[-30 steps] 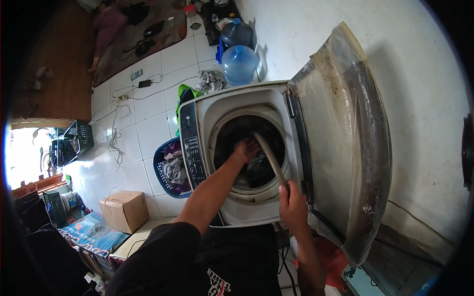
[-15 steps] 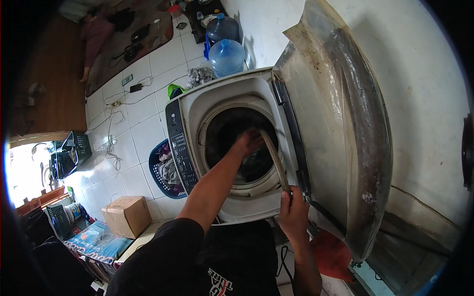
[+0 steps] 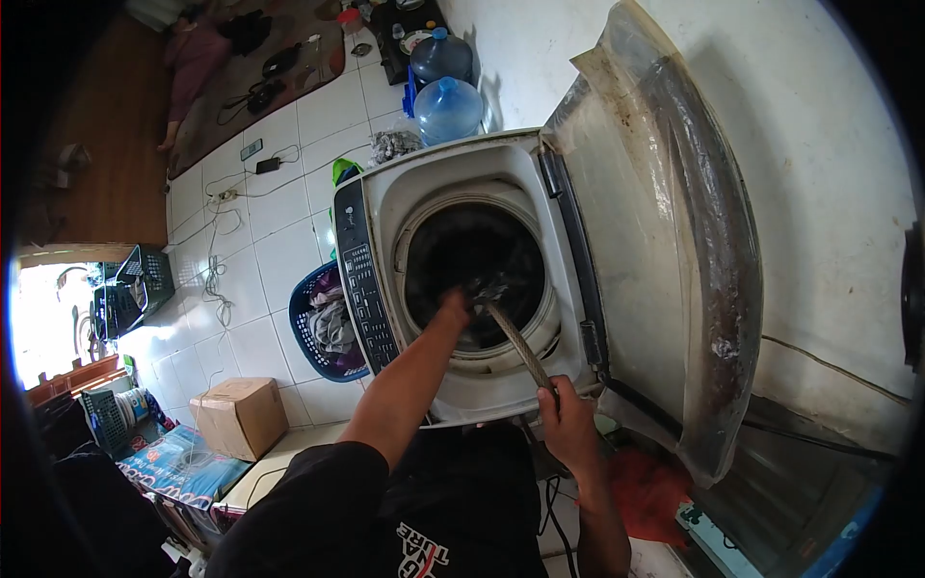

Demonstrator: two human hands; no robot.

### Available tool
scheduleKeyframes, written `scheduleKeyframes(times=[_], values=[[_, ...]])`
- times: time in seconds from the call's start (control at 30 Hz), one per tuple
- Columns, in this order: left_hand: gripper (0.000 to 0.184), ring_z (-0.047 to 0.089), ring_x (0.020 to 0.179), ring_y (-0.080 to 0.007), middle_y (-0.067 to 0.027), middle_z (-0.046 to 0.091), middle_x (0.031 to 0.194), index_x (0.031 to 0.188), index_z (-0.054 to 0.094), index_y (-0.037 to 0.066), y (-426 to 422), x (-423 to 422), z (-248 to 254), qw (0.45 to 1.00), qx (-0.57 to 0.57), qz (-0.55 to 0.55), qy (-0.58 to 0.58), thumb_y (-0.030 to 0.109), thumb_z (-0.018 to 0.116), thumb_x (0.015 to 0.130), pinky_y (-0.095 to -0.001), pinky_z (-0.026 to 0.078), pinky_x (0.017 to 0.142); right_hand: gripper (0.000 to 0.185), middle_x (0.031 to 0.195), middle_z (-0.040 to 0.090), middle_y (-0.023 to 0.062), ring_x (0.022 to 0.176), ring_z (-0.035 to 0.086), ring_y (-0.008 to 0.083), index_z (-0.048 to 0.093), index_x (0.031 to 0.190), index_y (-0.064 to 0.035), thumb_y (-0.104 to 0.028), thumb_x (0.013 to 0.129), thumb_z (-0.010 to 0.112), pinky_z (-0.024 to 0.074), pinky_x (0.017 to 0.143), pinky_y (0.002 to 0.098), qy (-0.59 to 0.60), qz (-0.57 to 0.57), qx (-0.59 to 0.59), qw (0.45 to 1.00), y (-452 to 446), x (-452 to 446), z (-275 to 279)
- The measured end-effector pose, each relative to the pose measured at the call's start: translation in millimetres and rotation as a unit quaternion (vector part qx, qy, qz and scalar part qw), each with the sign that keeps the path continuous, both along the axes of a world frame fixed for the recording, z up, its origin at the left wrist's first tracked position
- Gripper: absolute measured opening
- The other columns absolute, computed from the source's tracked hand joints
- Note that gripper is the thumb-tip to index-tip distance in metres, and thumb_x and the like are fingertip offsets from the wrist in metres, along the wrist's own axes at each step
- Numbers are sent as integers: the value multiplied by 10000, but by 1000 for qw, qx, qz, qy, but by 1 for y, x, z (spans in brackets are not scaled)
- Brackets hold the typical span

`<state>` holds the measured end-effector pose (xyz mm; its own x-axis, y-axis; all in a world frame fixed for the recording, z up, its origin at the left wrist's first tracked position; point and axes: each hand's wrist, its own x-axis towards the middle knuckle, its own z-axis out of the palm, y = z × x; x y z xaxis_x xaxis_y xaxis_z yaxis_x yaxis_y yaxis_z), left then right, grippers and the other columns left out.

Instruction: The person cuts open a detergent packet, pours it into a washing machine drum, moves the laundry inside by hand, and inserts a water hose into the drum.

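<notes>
A top-loading washing machine (image 3: 453, 390) stands before me with its lid raised, and its round drum (image 3: 472, 241) looks dark inside. My right hand (image 3: 567, 419) is closed around a hose (image 3: 518, 345) at the front right corner of the machine. From there the hose slants down into the drum, where bright glints like splashing water show by its far end. My left hand (image 3: 456, 305) reaches into the drum just left of that end. Its fingers are dark and blurred, so whether they are closed cannot be made out.
The plastic-covered lid (image 3: 655, 231) leans against the wall on the right. A blue basket of clothes (image 3: 306, 332) sits left of the machine. Water jugs (image 3: 449, 111) stand behind it. A cardboard box (image 3: 241, 417) is at lower left; cables (image 3: 220, 279) trail over the tiles. A person (image 3: 193, 72) is at upper left.
My left hand has moved left and lower in the drum. The hose end has swung from the drum's upper right toward its middle front. My right hand still holds the hose.
</notes>
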<state>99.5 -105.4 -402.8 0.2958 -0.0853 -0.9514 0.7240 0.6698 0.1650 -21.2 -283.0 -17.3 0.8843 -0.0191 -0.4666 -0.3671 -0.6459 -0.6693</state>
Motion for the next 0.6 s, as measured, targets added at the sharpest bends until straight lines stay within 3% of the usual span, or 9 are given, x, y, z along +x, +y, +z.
scheduleKeyframes(times=[0.17, 0.23, 0.27, 0.33, 0.43, 0.6], values=[[457, 407, 1397, -340, -105, 391, 1559, 1463, 434, 140, -18, -1, 25, 998, -34, 44, 11, 275, 413, 1027, -583, 345, 1111, 202, 678, 619, 221, 671, 656, 437, 569, 1036, -12, -210, 1006, 549, 471, 580, 486, -37, -9, -43, 998, -5, -8, -8], [358, 545, 1209, -283, -78, 563, 1364, 1336, 531, 151, -21, 5, 37, 997, -54, 46, -37, 266, 436, 1011, -525, 487, 945, 198, 685, 623, 224, 669, 653, 442, 570, 1043, -13, -206, 1005, 550, 471, 579, 490, -58, -22, -50, 997, -8, -6, -9], [358, 545, 1209, -283, -78, 563, 1364, 1336, 531, 151, -20, 8, 45, 997, -55, 46, -37, 266, 436, 1011, -525, 487, 945, 202, 695, 627, 226, 675, 653, 444, 569, 1054, -15, -210, 1005, 549, 470, 581, 494, -72, -30, -58, 995, -9, -3, -8], [462, 393, 1415, -339, -131, 431, 1525, 1472, 412, 140, -17, 16, 62, 998, 6, 26, -65, 237, 357, 1024, -589, 354, 1101, 207, 704, 632, 228, 681, 653, 446, 569, 1064, -17, -215, 1006, 547, 469, 582, 499, -84, -41, -66, 993, -8, 0, -8], [490, 383, 1417, -319, -121, 437, 1521, 1480, 405, 150, -5, 21, 64, 993, 84, 78, -28, 258, 366, 1004, -573, 326, 1114, 215, 704, 628, 228, 690, 653, 448, 562, 1074, -17, -220, 1006, 550, 467, 583, 503, -107, -50, -61, 991, -3, 2, -8], [535, 372, 1412, -296, -85, 426, 1525, 1487, 399, 160, 13, 24, 61, 987, 114, 112, -1, 333, 349, 984, -557, 296, 1113, 220, 698, 627, 228, 702, 653, 450, 563, 1066, -18, -230, 1007, 554, 463, 585, 499, -45, -32, -27, 998, 3, 2, -4]])
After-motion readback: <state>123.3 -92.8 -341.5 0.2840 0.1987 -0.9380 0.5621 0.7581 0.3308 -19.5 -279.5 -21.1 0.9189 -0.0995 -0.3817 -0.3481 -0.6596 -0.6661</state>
